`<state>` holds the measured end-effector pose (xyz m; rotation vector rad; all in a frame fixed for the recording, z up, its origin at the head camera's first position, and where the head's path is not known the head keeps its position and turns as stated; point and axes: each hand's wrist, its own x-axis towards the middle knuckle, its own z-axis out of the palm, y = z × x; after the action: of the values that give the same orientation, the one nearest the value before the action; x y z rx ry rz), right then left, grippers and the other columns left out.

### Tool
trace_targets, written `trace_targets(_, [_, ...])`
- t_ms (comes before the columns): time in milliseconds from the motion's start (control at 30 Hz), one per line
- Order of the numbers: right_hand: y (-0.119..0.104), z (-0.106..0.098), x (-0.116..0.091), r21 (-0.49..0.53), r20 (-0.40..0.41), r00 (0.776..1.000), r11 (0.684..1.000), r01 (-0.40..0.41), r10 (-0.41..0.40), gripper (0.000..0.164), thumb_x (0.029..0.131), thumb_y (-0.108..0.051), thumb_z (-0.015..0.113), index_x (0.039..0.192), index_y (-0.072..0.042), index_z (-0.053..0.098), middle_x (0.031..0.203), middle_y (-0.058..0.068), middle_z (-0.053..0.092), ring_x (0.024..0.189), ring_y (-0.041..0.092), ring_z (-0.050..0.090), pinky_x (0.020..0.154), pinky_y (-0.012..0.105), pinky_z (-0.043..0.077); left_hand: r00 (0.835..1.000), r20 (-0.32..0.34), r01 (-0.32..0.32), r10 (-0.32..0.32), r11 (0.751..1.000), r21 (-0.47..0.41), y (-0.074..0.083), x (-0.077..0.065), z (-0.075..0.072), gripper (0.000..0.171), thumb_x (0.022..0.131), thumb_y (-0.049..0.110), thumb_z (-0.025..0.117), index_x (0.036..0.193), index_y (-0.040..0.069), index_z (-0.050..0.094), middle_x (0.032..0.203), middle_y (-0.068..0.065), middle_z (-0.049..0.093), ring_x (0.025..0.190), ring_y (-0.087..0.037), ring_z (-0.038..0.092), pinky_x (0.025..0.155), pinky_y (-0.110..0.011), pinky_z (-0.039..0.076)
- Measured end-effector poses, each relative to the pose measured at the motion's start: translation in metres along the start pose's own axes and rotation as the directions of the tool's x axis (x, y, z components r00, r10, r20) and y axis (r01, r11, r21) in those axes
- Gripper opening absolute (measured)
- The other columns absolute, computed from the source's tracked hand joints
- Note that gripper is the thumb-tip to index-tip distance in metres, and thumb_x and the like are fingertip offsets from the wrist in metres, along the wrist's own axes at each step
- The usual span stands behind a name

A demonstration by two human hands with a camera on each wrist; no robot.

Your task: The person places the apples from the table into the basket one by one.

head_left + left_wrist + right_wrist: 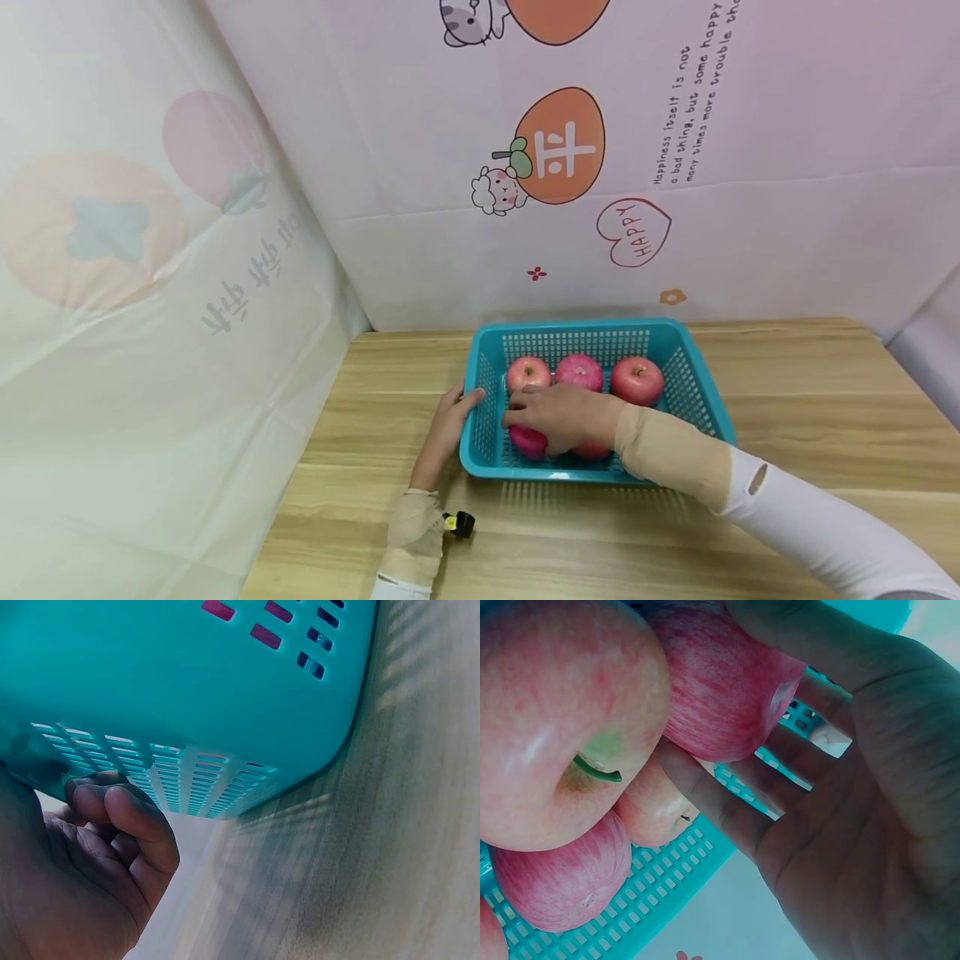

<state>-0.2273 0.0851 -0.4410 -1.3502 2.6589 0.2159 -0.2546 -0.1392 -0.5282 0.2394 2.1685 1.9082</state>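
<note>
A blue-green plastic basket [555, 476] with lattice sides holds several apples. My left hand [448, 421] grips its left rim, thumb over the top and fingers curled outside; the left wrist view shows this hand [105, 855] against the basket wall [172, 682]. Reaching in from the right, my right hand [564, 414] holds a deep pink apple [528, 442] in the front left corner. In the right wrist view, thumb and fingers go around this streaked apple [720, 686]. Beside it sits a paler apple with a stem [544, 712]. Another front apple [591, 451] is mostly hidden under my wrist.
Along the basket's back lie a light red apple [528, 371], a pink apple [579, 371] and a red apple [637, 381]. The basket stands on a wooden table [810, 400] before a printed cloth [420, 267]. A small black object [463, 524] is by my left wrist.
</note>
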Motion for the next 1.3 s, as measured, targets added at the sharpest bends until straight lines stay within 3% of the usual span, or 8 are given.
trace_targets(233, [-0.002,0.004,0.002,-0.028,-0.025,0.999,0.999,0.035,-0.035,0.059,0.081,-0.035,0.079,0.134,-0.028,0.054,0.130,-0.002,0.058,0.118,0.015,0.054,0.084,0.037,0.058,0.999,-0.036,-0.032,0.033,0.999,0.024,-0.007,0.002,0.001,0.047,0.103,0.035,0.048,0.145,0.015,0.046,0.134,-0.021,0.058,0.110,-0.036,0.065,0.085,-0.045,0.058])
trace_targets(667, [-0.004,0.005,0.003,-0.035,0.008,1.000,0.999,0.007,-0.007,0.066,0.078,-0.035,0.081,0.137,-0.030,0.052,0.133,-0.004,0.056,0.123,0.014,0.049,0.085,0.036,0.057,0.999,-0.041,-0.031,0.032,0.999,0.013,-0.008,0.002,0.002,0.054,0.100,0.044,0.051,0.145,0.016,0.046,0.133,-0.021,0.059,0.109,-0.034,0.066,0.085,-0.045,0.058])
trace_targets(1100, [-0.004,0.006,0.000,-0.043,0.044,0.999,0.999,-0.009,0.010,0.069,0.079,-0.034,0.079,0.141,-0.030,0.048,0.140,-0.003,0.052,0.126,0.015,0.049,0.089,0.034,0.056,1.000,-0.009,0.003,-0.004,1.000,-0.003,-0.006,0.004,0.001,0.048,0.104,0.027,0.047,0.146,0.006,0.043,0.136,-0.028,0.054,0.114,-0.044,0.062,0.087,-0.045,0.058])
trace_targets(1300, [-0.001,0.002,-0.007,-0.007,0.032,0.999,1.000,-0.025,0.025,0.069,0.081,-0.034,0.078,0.142,-0.029,0.047,0.141,-0.003,0.052,0.129,0.016,0.048,0.094,0.036,0.055,0.999,-0.042,-0.001,0.002,1.000,0.019,-0.007,0.003,0.001,0.047,0.103,0.034,0.049,0.144,0.012,0.047,0.135,-0.023,0.057,0.113,-0.039,0.064,0.087,-0.045,0.057])
